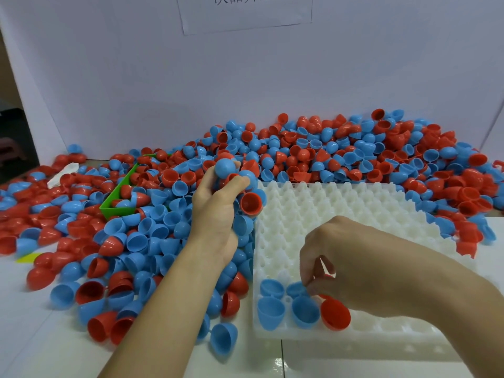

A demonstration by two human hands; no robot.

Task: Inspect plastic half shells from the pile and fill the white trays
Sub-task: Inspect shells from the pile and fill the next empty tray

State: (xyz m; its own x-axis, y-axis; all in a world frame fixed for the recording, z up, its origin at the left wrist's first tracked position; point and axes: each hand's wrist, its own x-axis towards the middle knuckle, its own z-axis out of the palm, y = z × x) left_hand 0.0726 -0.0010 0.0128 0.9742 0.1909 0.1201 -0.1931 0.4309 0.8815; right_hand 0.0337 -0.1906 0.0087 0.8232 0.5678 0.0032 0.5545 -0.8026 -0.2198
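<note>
Head view, one entry per item.

Pile (pixel 313 148): red and blue plastic half shells, heaped along the far side of the desk (pixel 32 336) against a pale wall and spreading down the left side toward the near edge.

White tray (pixel 341 214): moulded with rows of cones, lying flat on the right half of the desk, its far and left edges touching the pile. Near left corner holds four blue shells (pixel 271 309) in two rows, open side up, and one red shell (pixel 335 313) just to their right.

Left hand (pixel 218 205): raised over the pile beside the tray's far left corner, fingers curled round a clutch of shells; a blue one (pixel 225 167) sits at the fingertips, a red cup (pixel 251 203) shows below the thumb.

Right hand (pixel 351 263): over the tray's near rows, fingertips bent down and pinching the rim of the red shell.

Green bin (pixel 114 203): tilted, half buried in the left part of the pile, shells inside.

Paper sheet (pixel 245 12): fixed to the wall, far centre, print cut off.

Yellow scrap (pixel 27 257): on the desk at the left edge.
</note>
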